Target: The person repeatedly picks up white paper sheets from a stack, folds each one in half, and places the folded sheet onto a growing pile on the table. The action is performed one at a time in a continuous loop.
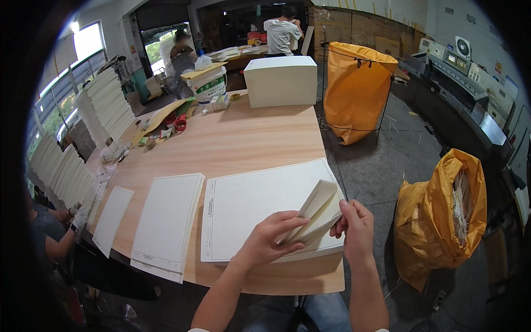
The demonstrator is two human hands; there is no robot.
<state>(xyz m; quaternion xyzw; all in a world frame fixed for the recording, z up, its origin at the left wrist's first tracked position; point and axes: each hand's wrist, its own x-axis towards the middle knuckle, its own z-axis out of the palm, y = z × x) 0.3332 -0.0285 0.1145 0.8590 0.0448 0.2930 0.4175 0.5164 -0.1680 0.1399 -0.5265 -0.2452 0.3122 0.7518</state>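
Observation:
A bent sheaf of cream paper sheets [322,209] is held between my hands, over the near right part of a large stack of white printed sheets [254,205]. My left hand [274,235] grips its left side, thumb below and fingers above. On the other side, my right hand [355,224] pinches its edge between thumb and curled fingers. Whether the sheaf is loose or a turned-up part of the stack I cannot tell. To the left lie a second stack of printed sheets [166,218] and a narrow white sheet pile [113,218].
A big white paper block [282,83], a white bucket [207,86] and red-handled scissors [180,124] are on the table's far side. Orange bags [357,83] stand right, near a long machine [453,77]. A gloved co-worker [55,232] sits left beside tall paper stacks [108,102].

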